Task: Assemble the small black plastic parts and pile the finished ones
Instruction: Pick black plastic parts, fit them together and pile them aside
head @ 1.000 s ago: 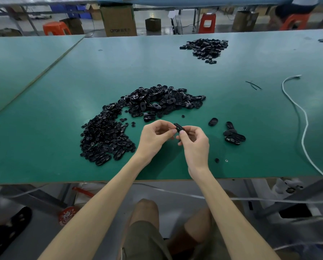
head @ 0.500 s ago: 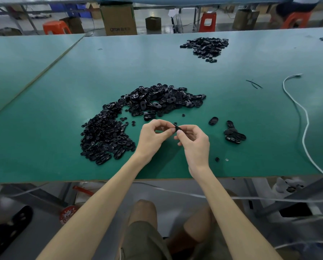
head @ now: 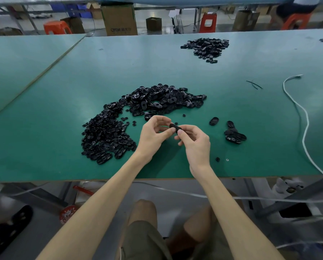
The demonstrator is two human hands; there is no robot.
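Pinching small black part [head: 174,126] from both ends with curled fingers of left hand [head: 153,135] and right hand [head: 195,142], above green table [head: 44,147]. Flanked by big loose pile [head: 108,136] at left, few-piece pile [head: 234,136] at right; white cable [head: 305,132] farther right.

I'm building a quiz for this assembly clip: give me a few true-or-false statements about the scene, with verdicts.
1. The left hand and the right hand both pinch one small black part above the table. True.
2. The big heap of parts lies right of the hands. False: it lies left of and beyond them.
3. A white cable lies on the table's right side. True.
4. Nothing lies right of the hands. False: a small pile sits there.
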